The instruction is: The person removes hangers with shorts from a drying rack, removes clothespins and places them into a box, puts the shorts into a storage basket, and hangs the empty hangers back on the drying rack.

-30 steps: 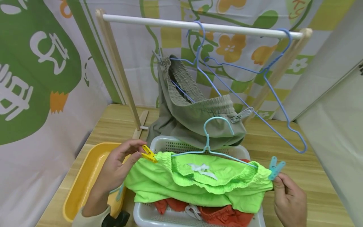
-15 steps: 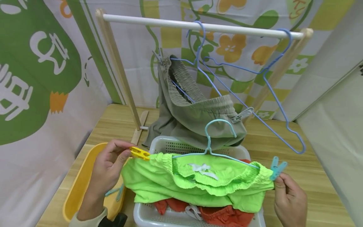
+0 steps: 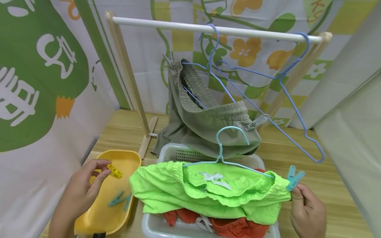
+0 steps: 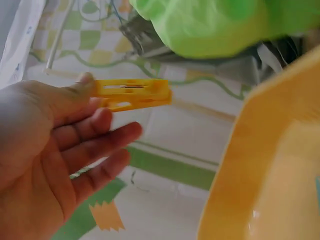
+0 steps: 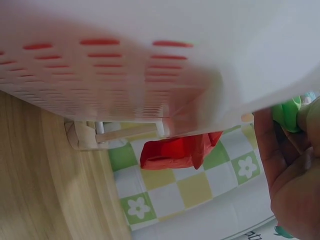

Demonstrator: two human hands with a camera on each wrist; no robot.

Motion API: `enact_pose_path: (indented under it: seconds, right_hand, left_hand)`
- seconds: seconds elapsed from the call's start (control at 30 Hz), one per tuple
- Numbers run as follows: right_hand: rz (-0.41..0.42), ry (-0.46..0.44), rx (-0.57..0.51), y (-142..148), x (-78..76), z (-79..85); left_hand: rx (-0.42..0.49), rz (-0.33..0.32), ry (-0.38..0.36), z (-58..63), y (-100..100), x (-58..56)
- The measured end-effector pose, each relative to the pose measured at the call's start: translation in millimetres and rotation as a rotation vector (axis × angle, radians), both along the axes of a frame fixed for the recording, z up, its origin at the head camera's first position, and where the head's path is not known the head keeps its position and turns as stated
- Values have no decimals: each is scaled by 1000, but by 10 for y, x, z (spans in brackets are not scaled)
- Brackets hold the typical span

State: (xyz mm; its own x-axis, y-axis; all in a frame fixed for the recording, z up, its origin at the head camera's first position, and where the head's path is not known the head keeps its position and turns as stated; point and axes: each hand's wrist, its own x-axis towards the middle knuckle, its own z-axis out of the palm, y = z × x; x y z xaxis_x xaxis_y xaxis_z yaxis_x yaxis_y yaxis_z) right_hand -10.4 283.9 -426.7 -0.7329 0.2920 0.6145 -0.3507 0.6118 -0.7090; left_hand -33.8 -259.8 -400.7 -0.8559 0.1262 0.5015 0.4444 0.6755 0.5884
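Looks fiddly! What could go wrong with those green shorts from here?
The left end of the green shorts shows no clip, so it might slip off the light-blue hanger.

The left hand pinches the yellow clip by one end, so it could drop.

The right hand is right by the teal clip; a tug might loosen it.

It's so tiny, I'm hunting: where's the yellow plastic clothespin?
In the head view, left side, the clothespin is pinched in the left hand, seen against the shallow yellow plastic tray.
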Motion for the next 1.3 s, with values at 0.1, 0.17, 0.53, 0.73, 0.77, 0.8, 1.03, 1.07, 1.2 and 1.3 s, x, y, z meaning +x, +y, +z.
enact_pose_path:
  seconds: [0.1,0.17,0.53,0.73,0.77,0.8,1.03,1.07,1.2,1.3]
  right_hand:
    - [19,6,9,12,1,29]
    - [18,-2,18,13,3,47]
    - [38,20,0,21,2,51]
    - [19,-3,-3,37,4,12]
    - [19,1,-9,39,5,6]
    - [18,2,-15,37,9,4]
    - [6,9,-23,11,38,15]
    - [24,28,-42,9,36,2]
    - [84,93,-92,7,18,-64]
    - [62,86,-73,19,24,-79]
  left_hand:
    - [-126,32,-98,-120,-69,74]
    - [-178,51,-171,-174,-91,96]
    - [-317,50,-505,-181,-13,85]
    - [-241,-5,-164,13,248,123]
    - [-216,-33,-87,48,314,124]
    - [-183,-66,-10,82,391,120]
    - [-19,-426,377,312,1169,54]
    - [-17,-469,390,348,1277,47]
    - [-63,-598,393,471,1673,-12]
    - [-163,-662,436,549,1971,-119]
